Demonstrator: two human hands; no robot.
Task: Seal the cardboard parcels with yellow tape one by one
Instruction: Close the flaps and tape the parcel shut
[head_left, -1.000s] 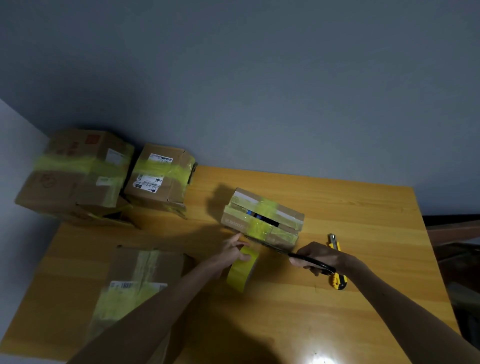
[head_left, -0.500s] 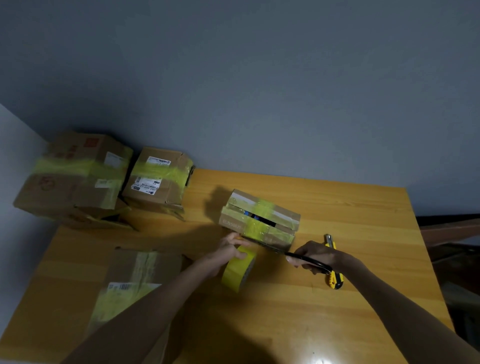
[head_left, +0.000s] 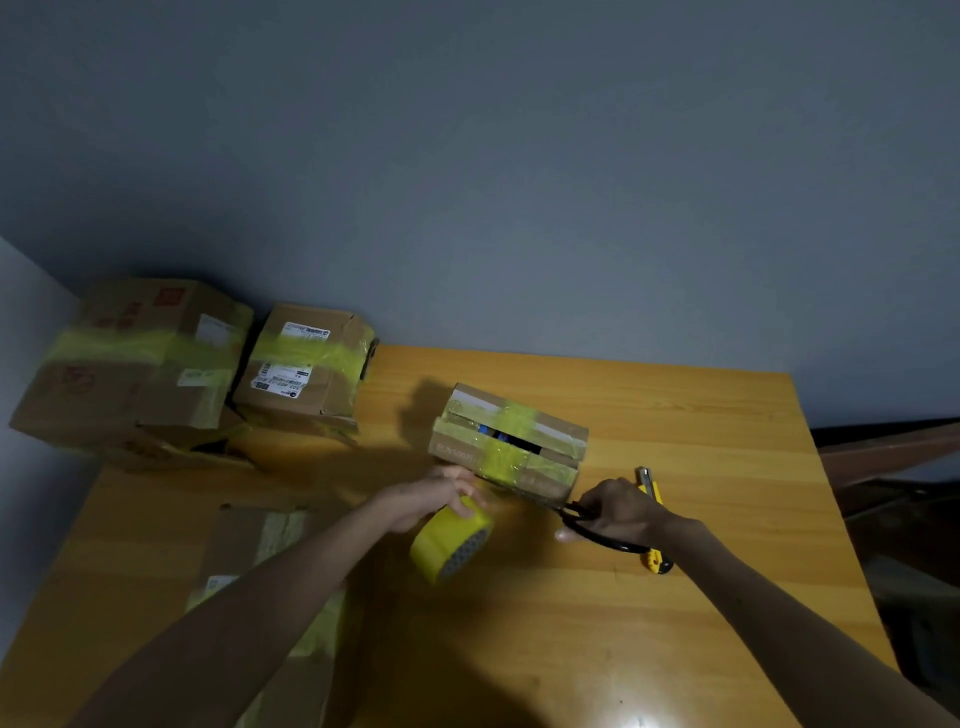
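Observation:
A small cardboard parcel (head_left: 511, 441) lies on the wooden table (head_left: 675, 597), a band of yellow tape across its middle and a dark gap showing in its top. My left hand (head_left: 434, 501) grips a roll of yellow tape (head_left: 451, 540) just in front of the parcel's near left corner. My right hand (head_left: 618, 512) holds black scissors (head_left: 597, 530) at the parcel's near right corner; the blades are mostly hidden by the box edge.
A yellow utility knife (head_left: 653, 519) lies right of my right hand. Two taped boxes, a large one (head_left: 130, 364) and a smaller one (head_left: 306, 364), stand at the back left. Another taped box (head_left: 260, 561) sits near left under my forearm. A wall rises behind the table.
The tape roll has dropped lower and turned so its core faces me. My right hand with the scissors has stayed at the parcel's near right corner.

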